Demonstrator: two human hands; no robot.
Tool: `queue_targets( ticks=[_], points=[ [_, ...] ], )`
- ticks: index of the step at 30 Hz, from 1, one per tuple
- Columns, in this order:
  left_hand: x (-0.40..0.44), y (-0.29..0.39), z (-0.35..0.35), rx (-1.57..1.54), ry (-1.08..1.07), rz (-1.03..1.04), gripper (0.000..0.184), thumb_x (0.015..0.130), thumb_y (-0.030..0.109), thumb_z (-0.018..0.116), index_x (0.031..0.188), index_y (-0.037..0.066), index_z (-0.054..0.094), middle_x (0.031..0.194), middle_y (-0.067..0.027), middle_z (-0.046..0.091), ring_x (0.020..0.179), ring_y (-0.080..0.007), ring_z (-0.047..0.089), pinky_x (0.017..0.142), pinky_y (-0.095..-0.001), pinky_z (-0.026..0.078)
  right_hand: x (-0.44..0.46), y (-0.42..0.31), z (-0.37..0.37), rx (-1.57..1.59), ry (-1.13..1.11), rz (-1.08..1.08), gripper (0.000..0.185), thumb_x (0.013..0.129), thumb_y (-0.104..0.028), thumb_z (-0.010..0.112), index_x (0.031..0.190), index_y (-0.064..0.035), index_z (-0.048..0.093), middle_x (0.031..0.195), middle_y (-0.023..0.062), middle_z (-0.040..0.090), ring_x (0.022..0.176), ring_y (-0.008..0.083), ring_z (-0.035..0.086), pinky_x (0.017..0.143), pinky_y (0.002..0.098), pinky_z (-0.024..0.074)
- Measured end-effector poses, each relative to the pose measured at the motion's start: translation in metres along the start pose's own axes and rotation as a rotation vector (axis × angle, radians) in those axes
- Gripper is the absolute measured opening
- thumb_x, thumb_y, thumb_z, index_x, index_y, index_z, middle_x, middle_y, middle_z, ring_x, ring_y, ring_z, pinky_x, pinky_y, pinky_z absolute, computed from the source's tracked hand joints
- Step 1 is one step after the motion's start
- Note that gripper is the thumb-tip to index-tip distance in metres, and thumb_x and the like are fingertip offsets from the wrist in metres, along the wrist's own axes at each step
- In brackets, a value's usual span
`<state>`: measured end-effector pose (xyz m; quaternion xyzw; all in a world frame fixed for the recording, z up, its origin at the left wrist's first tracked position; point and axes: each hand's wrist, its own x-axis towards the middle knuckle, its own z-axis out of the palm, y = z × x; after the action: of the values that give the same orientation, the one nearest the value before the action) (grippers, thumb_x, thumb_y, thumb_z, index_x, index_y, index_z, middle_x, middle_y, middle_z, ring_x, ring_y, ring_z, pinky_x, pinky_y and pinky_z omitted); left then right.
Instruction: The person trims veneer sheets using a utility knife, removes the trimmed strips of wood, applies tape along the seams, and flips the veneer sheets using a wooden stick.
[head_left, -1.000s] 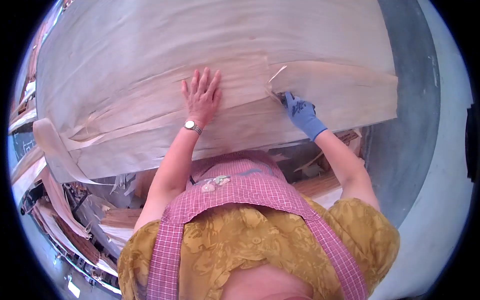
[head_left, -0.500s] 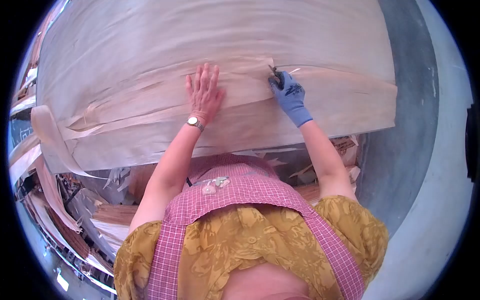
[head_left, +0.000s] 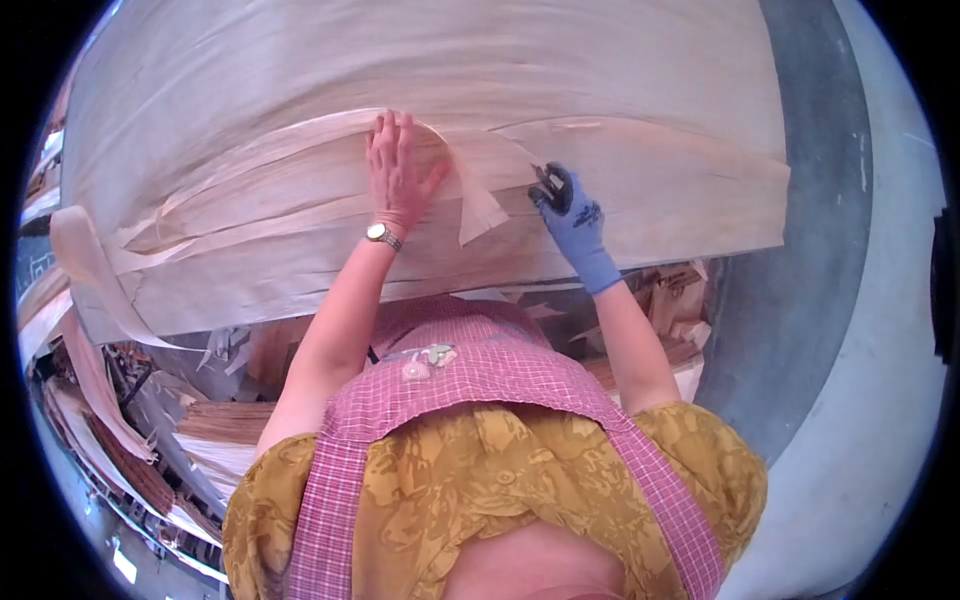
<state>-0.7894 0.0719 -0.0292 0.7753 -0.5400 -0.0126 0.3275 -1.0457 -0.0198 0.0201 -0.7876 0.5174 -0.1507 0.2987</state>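
Note:
A large pale wood veneer sheet [head_left: 640, 90] lies in front of me, with a long split across its near part. My bare left hand [head_left: 397, 178], a watch on its wrist, has its fingers at the far edge of a loose veneer strip [head_left: 482, 212]. The strip is raised under the hand, and its cut end curls over to the right, towards me. In a blue glove with dark fingers, my right hand [head_left: 568, 208] is closed round a small knife [head_left: 543, 177], just right of the strip's end. The glove partly hides the knife.
Another veneer strip [head_left: 90, 260] hangs off the sheet's left side. Scraps and veneer bundles [head_left: 225, 435] lie below at the left, with more torn pieces [head_left: 678, 305] under the near edge. Grey floor [head_left: 800, 300] runs along the right.
The strip's right end has come up and folded towards me. My left hand has gone from lying flat to holding the strip; my right hand has moved slightly nearer with the knife.

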Motion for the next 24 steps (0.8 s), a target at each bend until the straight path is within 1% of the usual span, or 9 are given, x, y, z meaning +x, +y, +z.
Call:
queue_targets(
  ticks=[3, 6, 9, 11, 13, 16, 17, 21, 24],
  points=[
    [0.002, -0.001, -0.001, 0.005, 0.004, 0.005, 0.092, 0.079, 0.037, 0.075, 0.151, 0.007, 0.026, 0.153, -0.0219, 0.028, 0.144, -0.0375, 0.024, 0.116, -0.0532, 0.02, 0.018, 0.021, 0.006, -0.052, 0.003, 0.023, 0.032, 0.087, -0.036, 0.068, 0.105, -0.0092, 0.063, 0.1, 0.0158, 0.07, 0.088, 0.035, 0.069, 0.071, 0.0431, 0.0533],
    [0.002, 0.0, -0.002, 0.002, -0.009, -0.006, 0.091, 0.08, 0.037, 0.074, 0.151, 0.008, 0.026, 0.153, -0.0221, 0.028, 0.144, -0.0375, 0.025, 0.116, -0.053, 0.02, 0.013, 0.027, 0.001, -0.078, 0.014, 0.088, 0.03, 0.086, -0.032, 0.07, 0.1, -0.006, 0.064, 0.098, 0.0155, 0.071, 0.087, 0.0353, 0.068, 0.073, 0.0389, 0.0536],
    [0.003, 0.0, -0.003, 0.016, -0.021, -0.014, 0.091, 0.08, 0.038, 0.074, 0.152, 0.008, 0.026, 0.153, -0.022, 0.028, 0.144, -0.0372, 0.025, 0.116, -0.0528, 0.02, -0.006, 0.039, -0.013, 0.073, -0.161, 0.106, 0.026, 0.086, -0.025, 0.072, 0.096, -0.0027, 0.065, 0.092, 0.0138, 0.072, 0.08, 0.0288, 0.069, 0.073, 0.035, 0.0524],
    [0.003, -0.001, -0.003, 0.024, -0.02, -0.012, 0.09, 0.08, 0.039, 0.073, 0.152, 0.009, 0.026, 0.153, -0.0218, 0.028, 0.144, -0.0368, 0.025, 0.116, -0.0526, 0.019, -0.005, 0.012, -0.035, 0.251, -0.409, 0.221, 0.026, 0.086, -0.023, 0.072, 0.1, -0.0009, 0.066, 0.09, 0.0125, 0.072, 0.078, 0.0209, 0.067, 0.074, 0.0324, 0.0515],
    [0.003, -0.001, -0.003, 0.033, -0.023, -0.009, 0.091, 0.08, 0.039, 0.073, 0.152, 0.009, 0.026, 0.153, -0.0213, 0.029, 0.144, -0.0361, 0.025, 0.117, -0.0525, 0.019, -0.001, 0.039, -0.017, 0.307, -0.373, 0.161, 0.035, 0.089, -0.022, 0.071, 0.116, -0.0004, 0.065, 0.092, 0.0108, 0.073, 0.081, 0.0097, 0.063, 0.077, 0.0299, 0.0509],
    [0.003, -0.004, 0.003, 0.041, -0.008, -0.001, 0.091, 0.08, 0.039, 0.074, 0.152, 0.009, 0.027, 0.153, -0.02, 0.03, 0.144, -0.0348, 0.025, 0.117, -0.0522, 0.018, 0.037, -0.005, -0.012, 0.281, -0.314, 0.229, 0.038, 0.088, -0.021, 0.071, 0.118, 0.0005, 0.064, 0.097, 0.0123, 0.073, 0.086, 0.0107, 0.065, 0.079, 0.029, 0.051],
    [0.001, -0.006, 0.003, 0.043, -0.01, 0.003, 0.092, 0.079, 0.04, 0.074, 0.152, 0.009, 0.027, 0.153, -0.0195, 0.03, 0.144, -0.0344, 0.026, 0.117, -0.052, 0.018, 0.042, -0.01, 0.005, 0.376, -0.195, 0.027, 0.033, 0.089, -0.026, 0.069, 0.114, -0.0038, 0.067, 0.098, 0.0133, 0.073, 0.086, 0.0199, 0.07, 0.077, 0.034, 0.0523],
    [0.001, -0.008, 0.005, 0.058, -0.021, 0.0, 0.089, 0.081, 0.041, 0.071, 0.152, 0.009, 0.027, 0.153, -0.0173, 0.031, 0.144, -0.0335, 0.027, 0.117, -0.0517, 0.019, 0.046, -0.047, 0.021, -0.069, -0.315, -0.118, 0.03, 0.092, -0.038, 0.059, 0.112, -0.0174, 0.067, 0.098, 0.0133, 0.07, 0.092, 0.0365, 0.065, 0.077, 0.0447, 0.0524],
    [0.002, -0.005, 0.0, 0.057, -0.029, -0.012, 0.083, 0.085, 0.04, 0.067, 0.151, 0.009, 0.029, 0.153, -0.0163, 0.033, 0.144, -0.0326, 0.028, 0.116, -0.0515, 0.02, 0.044, -0.046, 0.022, -0.173, -0.308, -0.137, 0.028, 0.093, -0.035, 0.057, 0.113, -0.0177, 0.065, 0.094, 0.0135, 0.07, 0.088, 0.0355, 0.067, 0.072, 0.0463, 0.0526]
  ],
)
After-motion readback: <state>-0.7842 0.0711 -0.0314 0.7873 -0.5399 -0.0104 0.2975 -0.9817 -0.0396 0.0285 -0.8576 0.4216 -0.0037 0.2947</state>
